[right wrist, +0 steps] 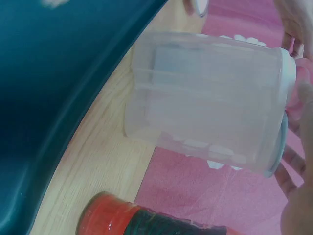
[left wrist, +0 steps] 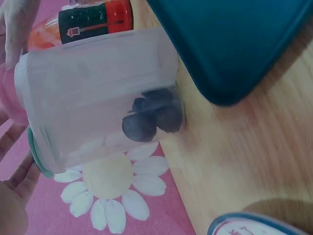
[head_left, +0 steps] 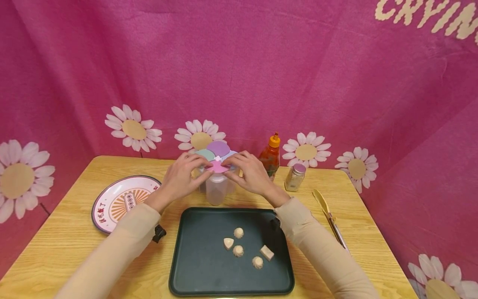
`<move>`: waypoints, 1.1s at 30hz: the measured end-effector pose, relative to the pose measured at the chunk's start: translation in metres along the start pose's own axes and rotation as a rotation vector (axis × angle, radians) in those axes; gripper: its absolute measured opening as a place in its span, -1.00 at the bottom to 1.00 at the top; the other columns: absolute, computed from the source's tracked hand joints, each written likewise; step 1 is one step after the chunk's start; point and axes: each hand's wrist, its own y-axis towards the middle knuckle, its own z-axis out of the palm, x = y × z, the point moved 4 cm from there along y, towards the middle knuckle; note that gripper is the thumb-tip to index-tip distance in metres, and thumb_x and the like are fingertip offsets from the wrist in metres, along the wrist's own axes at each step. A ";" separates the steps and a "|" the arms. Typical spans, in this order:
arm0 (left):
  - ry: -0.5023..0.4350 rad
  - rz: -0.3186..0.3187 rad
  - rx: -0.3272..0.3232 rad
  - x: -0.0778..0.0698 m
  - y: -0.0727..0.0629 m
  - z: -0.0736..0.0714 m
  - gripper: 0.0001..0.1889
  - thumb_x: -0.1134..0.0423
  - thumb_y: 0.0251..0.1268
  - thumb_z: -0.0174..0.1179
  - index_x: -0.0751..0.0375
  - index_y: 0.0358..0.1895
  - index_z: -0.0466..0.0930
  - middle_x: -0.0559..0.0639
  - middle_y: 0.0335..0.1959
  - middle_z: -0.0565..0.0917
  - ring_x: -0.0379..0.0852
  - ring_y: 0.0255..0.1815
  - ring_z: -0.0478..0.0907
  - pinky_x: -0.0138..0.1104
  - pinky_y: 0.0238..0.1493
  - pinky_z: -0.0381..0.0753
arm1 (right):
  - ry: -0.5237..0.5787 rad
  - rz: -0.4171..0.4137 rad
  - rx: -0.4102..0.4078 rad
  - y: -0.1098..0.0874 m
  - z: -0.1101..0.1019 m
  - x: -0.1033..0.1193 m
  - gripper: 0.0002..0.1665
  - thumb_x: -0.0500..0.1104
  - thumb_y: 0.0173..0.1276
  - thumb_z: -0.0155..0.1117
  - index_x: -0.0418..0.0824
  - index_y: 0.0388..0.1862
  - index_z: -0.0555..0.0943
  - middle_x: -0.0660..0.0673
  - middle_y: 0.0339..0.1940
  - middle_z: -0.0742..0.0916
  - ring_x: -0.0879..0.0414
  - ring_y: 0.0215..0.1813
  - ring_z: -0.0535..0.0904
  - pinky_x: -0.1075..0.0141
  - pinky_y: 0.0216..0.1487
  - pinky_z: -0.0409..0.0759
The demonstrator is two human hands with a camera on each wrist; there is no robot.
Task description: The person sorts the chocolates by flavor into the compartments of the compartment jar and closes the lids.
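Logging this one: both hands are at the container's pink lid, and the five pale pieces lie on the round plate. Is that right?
Not quite: the five pale pieces lie on the dark tray, not on the round plate, as the head view shows. The left hand and right hand are indeed at the pink lid of the container.
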 end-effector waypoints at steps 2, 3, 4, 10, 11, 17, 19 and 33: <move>-0.022 -0.013 -0.002 -0.001 0.001 -0.001 -0.74 0.01 0.30 0.47 0.03 -0.06 0.83 0.00 -0.05 0.82 0.08 0.05 0.62 -0.06 -0.09 0.69 | 0.012 0.006 -0.002 0.001 -0.001 0.001 -0.69 0.02 0.40 0.47 -0.04 0.05 0.77 -0.03 0.05 0.84 0.00 0.11 0.62 0.09 0.13 0.65; -0.027 -0.017 -0.001 -0.001 0.002 -0.001 -0.74 0.00 0.30 0.47 0.03 -0.07 0.83 0.00 -0.07 0.82 0.08 0.04 0.62 -0.06 -0.09 0.68 | 0.014 0.006 0.000 0.001 -0.001 0.001 -0.69 0.02 0.40 0.47 -0.04 0.05 0.77 -0.03 0.05 0.84 0.00 0.11 0.62 0.09 0.14 0.65; -0.030 -0.020 -0.001 -0.001 0.002 -0.002 -0.74 0.00 0.29 0.48 0.03 -0.08 0.83 0.00 -0.08 0.82 0.08 0.04 0.62 -0.06 -0.08 0.68 | 0.024 0.013 0.004 0.001 -0.002 0.001 -0.69 0.02 0.40 0.48 -0.04 0.05 0.78 -0.03 0.05 0.84 0.00 0.12 0.62 0.09 0.14 0.65; -0.069 -0.044 -0.013 0.002 0.003 -0.002 -0.74 0.02 0.29 0.48 0.06 -0.09 0.81 -0.01 -0.12 0.82 0.09 0.08 0.64 0.00 0.00 0.68 | 0.091 0.077 0.016 0.004 -0.002 0.000 -0.68 0.01 0.41 0.48 -0.05 0.07 0.77 -0.03 0.05 0.84 0.00 0.13 0.61 0.09 0.11 0.66; -0.076 -0.047 -0.015 0.003 0.003 -0.003 -0.74 0.02 0.29 0.49 0.06 -0.08 0.80 -0.01 -0.12 0.82 0.09 0.09 0.64 0.00 0.01 0.68 | 0.100 0.087 0.016 0.005 -0.002 0.000 -0.68 0.01 0.41 0.47 -0.05 0.07 0.77 -0.03 0.04 0.84 0.00 0.12 0.61 0.10 0.09 0.66; -0.128 -0.093 -0.031 0.005 0.006 -0.002 -0.78 0.15 0.31 0.48 0.11 -0.06 0.77 0.05 -0.10 0.80 0.09 0.06 0.62 -0.01 0.01 0.66 | 0.147 0.133 -0.003 0.006 -0.006 -0.002 -0.71 -0.03 0.44 0.45 -0.08 0.07 0.76 -0.06 0.01 0.84 -0.04 0.06 0.64 0.07 0.00 0.67; -0.165 -0.126 -0.043 0.007 0.008 -0.001 -0.81 0.22 0.33 0.46 0.15 -0.07 0.76 0.08 -0.12 0.78 0.10 0.01 0.62 -0.02 0.00 0.63 | 0.177 0.160 -0.020 0.007 -0.007 -0.003 -0.74 -0.05 0.45 0.44 -0.10 0.04 0.77 -0.08 -0.03 0.84 -0.04 0.02 0.65 0.00 -0.01 0.68; -0.250 -0.263 -0.091 0.009 0.019 0.005 -0.82 0.26 0.36 0.43 0.23 -0.07 0.71 0.19 -0.18 0.75 0.13 -0.09 0.67 -0.08 -0.01 0.59 | 0.214 0.247 -0.104 0.012 -0.014 -0.007 -0.77 -0.08 0.47 0.42 -0.17 -0.01 0.75 -0.15 -0.12 0.85 -0.01 -0.21 0.70 0.09 -0.11 0.76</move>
